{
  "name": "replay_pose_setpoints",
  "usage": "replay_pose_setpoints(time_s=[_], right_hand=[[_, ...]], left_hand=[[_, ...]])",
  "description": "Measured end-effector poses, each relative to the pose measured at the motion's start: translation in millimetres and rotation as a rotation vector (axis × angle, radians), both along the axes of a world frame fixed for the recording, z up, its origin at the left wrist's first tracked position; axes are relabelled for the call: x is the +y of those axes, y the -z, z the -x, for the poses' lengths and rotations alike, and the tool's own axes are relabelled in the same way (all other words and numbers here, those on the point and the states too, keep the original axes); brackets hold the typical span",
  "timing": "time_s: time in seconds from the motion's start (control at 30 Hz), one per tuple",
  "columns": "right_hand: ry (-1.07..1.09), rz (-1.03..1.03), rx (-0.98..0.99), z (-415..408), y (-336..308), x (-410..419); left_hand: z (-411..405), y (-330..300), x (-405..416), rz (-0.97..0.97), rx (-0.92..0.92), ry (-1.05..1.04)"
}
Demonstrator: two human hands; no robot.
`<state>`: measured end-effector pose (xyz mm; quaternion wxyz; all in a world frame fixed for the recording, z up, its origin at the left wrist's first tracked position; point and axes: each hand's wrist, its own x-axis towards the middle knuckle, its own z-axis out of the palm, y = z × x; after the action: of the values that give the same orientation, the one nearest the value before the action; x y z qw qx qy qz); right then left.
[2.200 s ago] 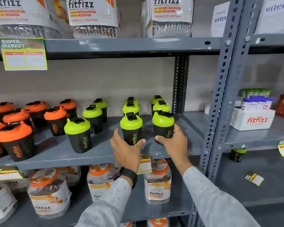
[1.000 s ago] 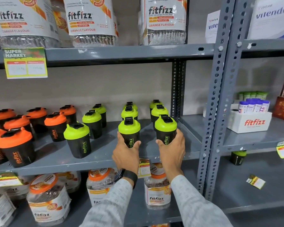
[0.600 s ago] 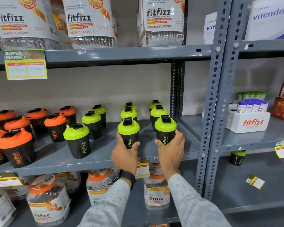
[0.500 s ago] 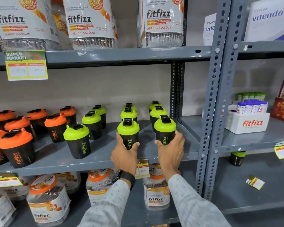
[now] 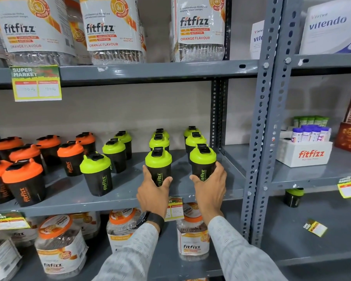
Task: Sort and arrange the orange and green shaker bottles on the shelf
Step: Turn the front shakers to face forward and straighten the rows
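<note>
Since 2.2 s ago both hands closed in from open reach; barely any shift in the last half second. Shelf (image 5: 73,196) carries orange shakers (image 5: 24,179) on the left, green ones (image 5: 114,153) middle to right in rows. Left hand (image 5: 153,194) clamped on front green shaker (image 5: 158,165), right hand (image 5: 210,187) clamped on the shaker beside it (image 5: 203,162). Both stand upright on the shelf, apart. Price tag (image 5: 175,208) hangs on the shelf edge between the wrists.

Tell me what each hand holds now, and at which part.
Left hand grips one green-lidded shaker at its lower black body; right hand likewise the neighbouring shaker.
</note>
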<state>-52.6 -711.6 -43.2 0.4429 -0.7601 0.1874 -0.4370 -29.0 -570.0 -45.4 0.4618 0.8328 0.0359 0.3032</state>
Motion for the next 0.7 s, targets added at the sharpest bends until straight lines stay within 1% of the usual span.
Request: replay_pose_setpoints(time_s=[0.1,0.2,0.27,0.4,0.5,0.57,0.7], right_hand=[[0.000,-0.003,-0.018,5.3,1.4,2.3],[0.012,0.017,-0.109,13.0,4.7,11.4],[0.014,0.052,-0.157,18.2,6.0,24.9],[-0.039,0.086,-0.224,25.0,5.0,73.0],[-0.090,0.123,-0.282,22.2,7.9,124.9],[-0.156,0.144,-0.270,16.0,11.1,164.8],[-0.340,0.060,-0.099,-8.3,12.2,234.2]], left_hand=[[6.0,4.8,8.8,-0.024,-0.014,-0.010],[16.5,10.0,32.7,-0.018,-0.143,-0.027],[22.3,9.4,56.4,0.038,-0.235,-0.031],[25.7,5.7,115.6,0.124,-0.397,-0.054],[20.8,4.2,169.2,0.161,-0.436,-0.112],[16.4,6.9,210.9,0.184,-0.440,-0.147],[2.2,10.7,291.4,0.211,-0.420,-0.214]])
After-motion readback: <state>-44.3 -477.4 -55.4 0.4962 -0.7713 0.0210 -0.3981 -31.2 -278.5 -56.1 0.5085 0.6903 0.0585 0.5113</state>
